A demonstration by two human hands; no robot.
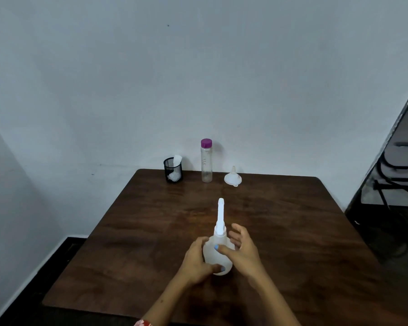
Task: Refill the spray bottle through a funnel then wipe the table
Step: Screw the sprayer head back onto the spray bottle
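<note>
A translucent white spray bottle (217,254) stands on the brown wooden table (132,231), its white spray head pointing away from me. My left hand (196,262) grips the bottle's round body from the left, thumb across the front. My right hand (242,248) is at the bottle's right shoulder, thumb touching it and fingers spread and loosely bent. A clear water bottle with a purple cap (206,161) stands at the table's far edge. A white funnel (233,178) lies mouth down to its right.
A black mesh cup (173,170) holding white tissue or cloth stands at the far left of the table by the wall. Stacked chairs (400,158) stand beyond the table's right side. The wall runs close behind the far edge.
</note>
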